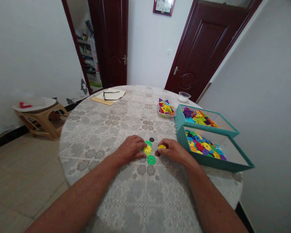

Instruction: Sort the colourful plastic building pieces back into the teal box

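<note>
My left hand (pixel 132 149) rested at a yellow disc (pixel 148 149) on the patterned tablecloth (pixel 126 200), touching its edge; whether the fingers (pixel 138 144) gripped it, I couldn't tell. A green disc (pixel 151 160) lay nearer me, a dark disc (pixel 151 139) farther off. My right hand (pixel 172 150) pinched another yellow disc (pixel 162 147), left of two teal boxes (pixel 218 164) holding coloured pieces (pixel 205 144).

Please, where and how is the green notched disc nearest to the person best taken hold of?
I would pinch the green notched disc by the left and right of its rim, coming from the near side: it seems to lie flat, with its near edge free, while other discs sit close on its far side.
</note>
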Demonstrator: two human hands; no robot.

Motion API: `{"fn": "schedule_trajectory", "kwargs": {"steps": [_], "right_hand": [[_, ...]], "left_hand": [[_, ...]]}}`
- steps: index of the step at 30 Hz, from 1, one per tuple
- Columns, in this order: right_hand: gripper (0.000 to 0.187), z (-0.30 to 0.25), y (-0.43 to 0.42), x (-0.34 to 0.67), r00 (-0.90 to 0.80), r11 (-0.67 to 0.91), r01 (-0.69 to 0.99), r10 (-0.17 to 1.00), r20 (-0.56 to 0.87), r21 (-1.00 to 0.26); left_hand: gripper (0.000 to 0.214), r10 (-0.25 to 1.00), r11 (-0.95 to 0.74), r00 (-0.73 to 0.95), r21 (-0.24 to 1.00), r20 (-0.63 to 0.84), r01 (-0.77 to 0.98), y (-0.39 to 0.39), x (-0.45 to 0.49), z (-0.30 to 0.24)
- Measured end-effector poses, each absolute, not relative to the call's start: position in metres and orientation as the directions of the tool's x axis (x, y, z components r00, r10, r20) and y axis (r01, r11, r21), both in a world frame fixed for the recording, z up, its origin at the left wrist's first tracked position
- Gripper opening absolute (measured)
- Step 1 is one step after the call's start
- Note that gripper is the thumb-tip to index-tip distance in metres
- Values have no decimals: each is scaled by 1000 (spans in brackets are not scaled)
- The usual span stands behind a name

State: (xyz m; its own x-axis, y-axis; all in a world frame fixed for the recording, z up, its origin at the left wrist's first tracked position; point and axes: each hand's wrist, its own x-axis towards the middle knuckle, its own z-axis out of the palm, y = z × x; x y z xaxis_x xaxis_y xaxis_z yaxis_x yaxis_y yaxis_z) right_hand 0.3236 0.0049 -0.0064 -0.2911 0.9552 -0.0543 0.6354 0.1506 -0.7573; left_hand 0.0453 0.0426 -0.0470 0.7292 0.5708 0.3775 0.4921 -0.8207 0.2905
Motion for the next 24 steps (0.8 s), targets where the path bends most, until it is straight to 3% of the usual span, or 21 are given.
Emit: {"fn": "schedule_trajectory", "kwargs": {"steps": [3, 6, 13, 19, 24], "right_hand": [[15, -4, 1, 325, -327, 221, 737, 944, -51, -639], [8, -4, -1, 324, -346, 256, 790, 936, -61, -557], [11, 6, -8, 311, -401, 298, 708, 916, -16, -640], [15, -14, -2, 289, -327, 447, 709, 894, 307, -545], [18, -29, 0, 276, -422, 494, 727, 869, 257, -477]], "left_hand": [[48, 566, -824, 726, 292, 390, 485, 43, 46, -49], [50, 567, -824, 722, 295, 396, 484, 43, 46, -49], [47, 573, -819, 718, 297, 394, 491, 42, 46, -47], [48, 562, -827, 723, 308, 403, 471, 42, 45, -46], [52, 570, -821, 713, 297, 407, 487, 41, 46, -46]]}}
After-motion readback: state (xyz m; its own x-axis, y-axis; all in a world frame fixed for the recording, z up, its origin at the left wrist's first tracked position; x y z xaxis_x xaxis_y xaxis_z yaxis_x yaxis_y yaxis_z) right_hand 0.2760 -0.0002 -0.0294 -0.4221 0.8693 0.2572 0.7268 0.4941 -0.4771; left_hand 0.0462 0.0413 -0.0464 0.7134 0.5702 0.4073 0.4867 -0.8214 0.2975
